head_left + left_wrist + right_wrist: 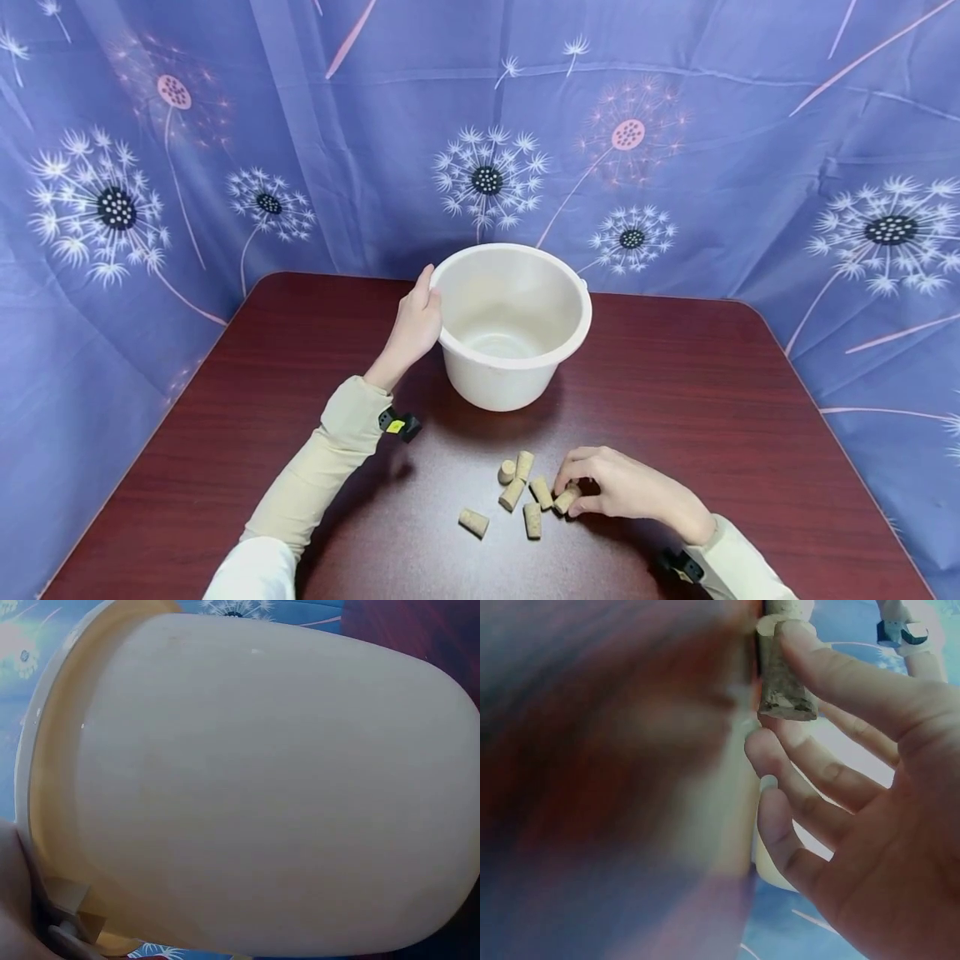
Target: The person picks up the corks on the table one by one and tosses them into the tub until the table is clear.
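Left wrist's view crops the tub (pixel 277 787); right wrist's blurs the tabletop (pixel 652 750).

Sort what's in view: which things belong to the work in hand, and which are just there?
Part of the work:
- white plastic tub, gripped at its edge by the left hand
- cork between the right hand's thumb and fingers
- six other corks nearby

Just there:
- dark red wood-grain table
- blue dandelion-print cloth
- black wrist cameras
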Available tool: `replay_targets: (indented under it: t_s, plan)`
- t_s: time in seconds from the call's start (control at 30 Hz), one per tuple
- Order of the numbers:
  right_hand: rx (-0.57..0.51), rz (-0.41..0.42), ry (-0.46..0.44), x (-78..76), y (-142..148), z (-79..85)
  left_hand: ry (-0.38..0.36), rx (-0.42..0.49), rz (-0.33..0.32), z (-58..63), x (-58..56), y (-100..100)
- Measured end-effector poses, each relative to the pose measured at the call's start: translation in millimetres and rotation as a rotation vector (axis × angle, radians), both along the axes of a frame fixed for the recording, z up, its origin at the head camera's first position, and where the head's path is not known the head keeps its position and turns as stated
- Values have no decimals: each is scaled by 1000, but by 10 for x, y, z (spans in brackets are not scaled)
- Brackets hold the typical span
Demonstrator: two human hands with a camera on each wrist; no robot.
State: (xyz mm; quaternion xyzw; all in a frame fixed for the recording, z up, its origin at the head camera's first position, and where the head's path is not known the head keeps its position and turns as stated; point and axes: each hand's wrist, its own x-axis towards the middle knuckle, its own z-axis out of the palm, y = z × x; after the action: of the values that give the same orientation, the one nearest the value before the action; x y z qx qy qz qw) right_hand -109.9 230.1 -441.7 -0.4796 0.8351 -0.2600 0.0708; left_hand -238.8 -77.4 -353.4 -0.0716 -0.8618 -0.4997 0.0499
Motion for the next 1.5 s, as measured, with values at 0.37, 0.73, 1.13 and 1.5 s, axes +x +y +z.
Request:
replay_targets:
  t_s: [0.37, 0.73, 1.13, 1.5]
  plan:
    - [-115, -8, -38, -65, 62, 104, 19, -15, 9, -33, -22, 1]
    - [-271, -5, 11, -70, 46, 148, 8, -17, 10, -34, -34, 2]
    - [-321, -57, 125, -76, 27, 200, -5, 0, 6, -58, -29, -1]
    - [-394, -54, 263, -106, 2, 276, -6, 0, 4, -32, -23, 2]
